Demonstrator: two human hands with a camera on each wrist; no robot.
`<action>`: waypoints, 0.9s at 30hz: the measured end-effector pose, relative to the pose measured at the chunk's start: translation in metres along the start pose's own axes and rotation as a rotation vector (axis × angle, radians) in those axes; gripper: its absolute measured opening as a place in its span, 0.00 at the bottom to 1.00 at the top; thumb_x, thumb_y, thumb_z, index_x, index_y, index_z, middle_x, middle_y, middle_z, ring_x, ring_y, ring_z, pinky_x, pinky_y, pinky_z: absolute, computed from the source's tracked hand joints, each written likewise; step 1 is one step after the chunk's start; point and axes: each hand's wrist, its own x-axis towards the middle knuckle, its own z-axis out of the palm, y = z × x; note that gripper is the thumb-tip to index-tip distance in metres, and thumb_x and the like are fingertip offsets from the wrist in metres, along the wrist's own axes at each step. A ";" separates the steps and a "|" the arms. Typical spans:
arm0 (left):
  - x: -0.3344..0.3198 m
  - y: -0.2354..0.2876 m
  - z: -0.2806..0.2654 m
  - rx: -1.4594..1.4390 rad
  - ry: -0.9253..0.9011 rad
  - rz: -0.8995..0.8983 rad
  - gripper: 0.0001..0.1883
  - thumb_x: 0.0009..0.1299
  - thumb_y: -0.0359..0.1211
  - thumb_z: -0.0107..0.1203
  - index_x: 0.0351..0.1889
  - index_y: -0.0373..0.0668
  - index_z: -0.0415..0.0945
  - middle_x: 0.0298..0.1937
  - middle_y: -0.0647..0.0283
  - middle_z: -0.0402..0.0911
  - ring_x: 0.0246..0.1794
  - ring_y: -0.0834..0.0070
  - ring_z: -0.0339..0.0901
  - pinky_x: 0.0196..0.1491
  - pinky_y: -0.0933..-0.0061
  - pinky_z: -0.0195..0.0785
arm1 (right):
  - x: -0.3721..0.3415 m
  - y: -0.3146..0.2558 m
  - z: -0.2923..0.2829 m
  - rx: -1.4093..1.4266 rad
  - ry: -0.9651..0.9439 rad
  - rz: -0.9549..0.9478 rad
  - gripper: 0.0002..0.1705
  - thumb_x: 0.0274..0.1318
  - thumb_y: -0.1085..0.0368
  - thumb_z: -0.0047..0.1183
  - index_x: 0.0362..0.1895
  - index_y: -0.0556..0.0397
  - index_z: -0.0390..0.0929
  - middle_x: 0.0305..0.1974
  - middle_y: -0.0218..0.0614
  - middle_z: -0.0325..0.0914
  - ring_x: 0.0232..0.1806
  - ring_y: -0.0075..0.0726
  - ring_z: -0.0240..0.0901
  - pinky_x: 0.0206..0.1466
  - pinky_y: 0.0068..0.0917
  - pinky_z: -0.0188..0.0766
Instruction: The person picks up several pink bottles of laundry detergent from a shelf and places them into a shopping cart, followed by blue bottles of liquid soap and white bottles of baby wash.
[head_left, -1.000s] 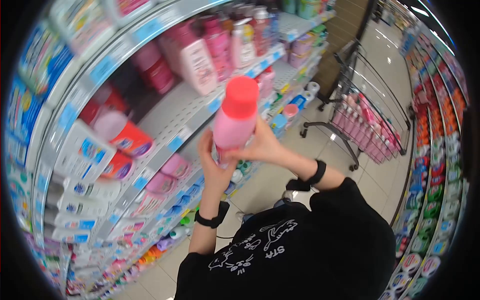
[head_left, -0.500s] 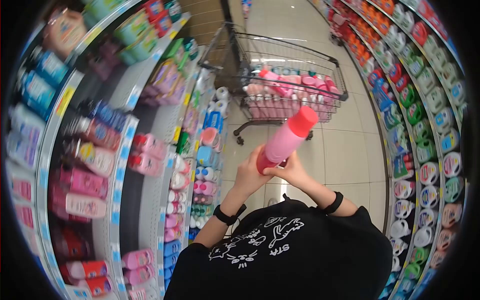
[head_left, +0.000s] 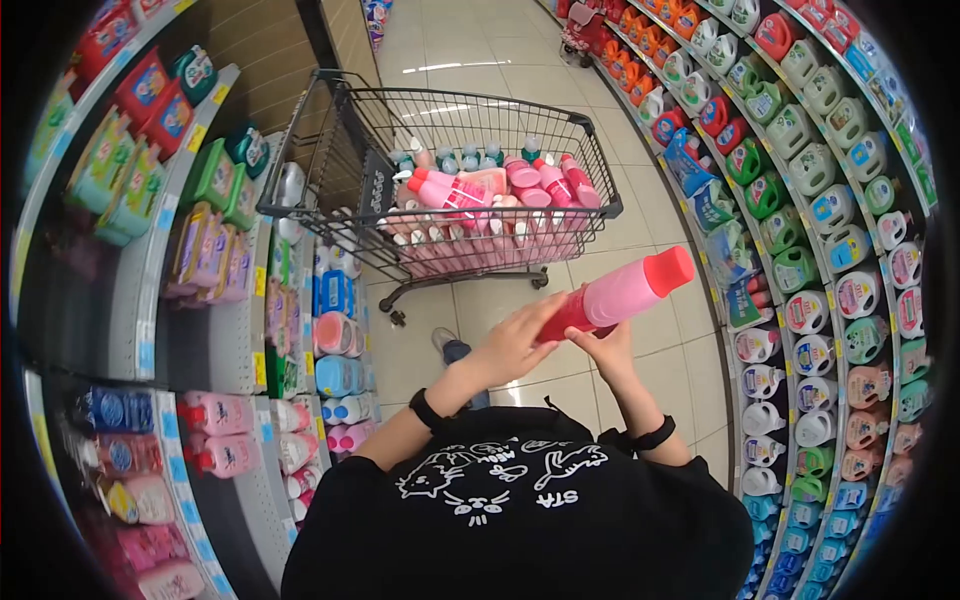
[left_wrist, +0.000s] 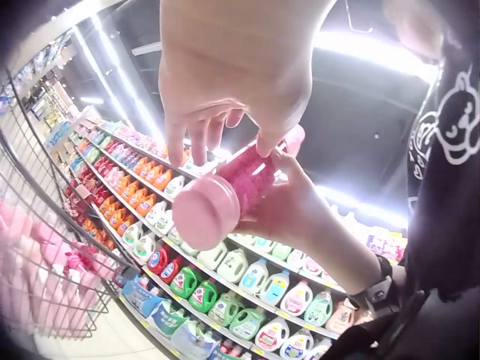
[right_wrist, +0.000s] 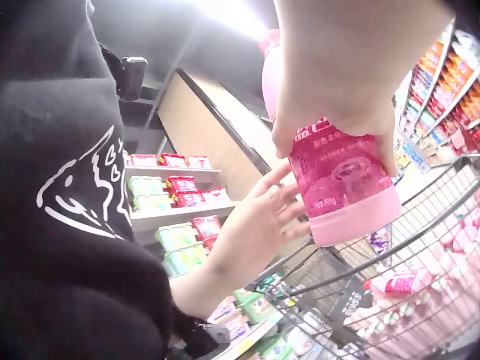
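Observation:
A pink bottle with a red cap [head_left: 620, 295] is held tilted in front of the chest, cap pointing away to the right. Its darker pink label [right_wrist: 341, 172] and pale base show in the right wrist view. My right hand [head_left: 607, 357] grips it round the middle, thumb along the near side. Beside the lower end is my left hand [head_left: 515, 342], its fingers extended and overlapping the bottle in the head view. In the right wrist view the left hand's fingers [right_wrist: 279, 202] are spread loosely next to the label.
A wire shopping cart [head_left: 598, 212] stands ahead, loaded with pink bottles, one with a red cap [head_left: 455, 192] lying on top. Shelves of detergent jugs [head_left: 800, 310] line the right side. On the left are shelves with pink bottles [head_left: 215, 415] and packs. Tiled floor [head_left: 480, 340] lies between.
The view has swung from the left shelf towards the cart and aisle. The bottle has tipped over from upright towards the right. The left hand has loosened from round its lower part.

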 end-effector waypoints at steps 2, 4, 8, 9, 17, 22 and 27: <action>0.009 -0.034 -0.027 -0.043 -0.024 -0.108 0.34 0.64 0.34 0.55 0.67 0.41 0.52 0.65 0.50 0.61 0.63 0.55 0.61 0.64 0.59 0.54 | 0.034 0.012 0.002 -0.037 0.035 -0.025 0.42 0.38 0.68 0.69 0.56 0.60 0.56 0.49 0.42 0.69 0.50 0.37 0.71 0.52 0.31 0.71; 0.019 -0.081 -0.057 0.002 0.116 -0.137 0.31 0.65 0.34 0.53 0.65 0.40 0.56 0.63 0.49 0.63 0.61 0.54 0.64 0.62 0.60 0.56 | 0.078 0.020 0.005 -0.076 0.060 -0.057 0.44 0.37 0.68 0.69 0.56 0.59 0.55 0.50 0.41 0.68 0.51 0.37 0.71 0.51 0.31 0.71; 0.034 -0.182 -0.127 0.357 0.227 -0.315 0.24 0.64 0.34 0.53 0.58 0.37 0.64 0.57 0.48 0.69 0.57 0.52 0.66 0.59 0.59 0.58 | 0.179 0.023 0.020 -0.190 0.144 -0.049 0.47 0.33 0.67 0.71 0.57 0.59 0.54 0.51 0.42 0.66 0.53 0.38 0.68 0.53 0.34 0.69; 0.035 -0.210 -0.140 0.459 0.211 -0.341 0.23 0.63 0.35 0.53 0.55 0.37 0.66 0.54 0.48 0.71 0.55 0.52 0.68 0.55 0.59 0.61 | 0.208 0.028 0.025 -0.273 0.129 -0.145 0.48 0.32 0.67 0.71 0.57 0.59 0.53 0.51 0.42 0.66 0.53 0.39 0.68 0.54 0.35 0.68; 0.040 -0.301 -0.165 0.737 0.022 -0.638 0.13 0.67 0.40 0.46 0.34 0.41 0.76 0.31 0.55 0.80 0.32 0.58 0.78 0.36 0.58 0.69 | 0.394 0.098 0.086 -0.632 -0.197 -0.252 0.46 0.25 0.61 0.71 0.52 0.62 0.61 0.44 0.49 0.70 0.49 0.47 0.71 0.49 0.37 0.71; 0.030 -0.292 -0.171 0.632 -0.005 -0.591 0.09 0.65 0.36 0.49 0.35 0.43 0.77 0.32 0.60 0.79 0.40 0.63 0.76 0.45 0.58 0.65 | 0.443 0.198 0.115 -0.958 -0.407 -0.081 0.51 0.22 0.53 0.71 0.53 0.60 0.59 0.47 0.56 0.69 0.50 0.59 0.69 0.50 0.44 0.70; 0.010 -0.266 -0.162 0.762 0.143 -0.634 0.20 0.59 0.33 0.55 0.51 0.44 0.71 0.51 0.60 0.71 0.58 0.64 0.63 0.64 0.54 0.48 | 0.476 0.270 0.140 -1.151 -0.626 0.108 0.55 0.19 0.50 0.71 0.54 0.63 0.58 0.50 0.56 0.68 0.52 0.57 0.69 0.51 0.43 0.71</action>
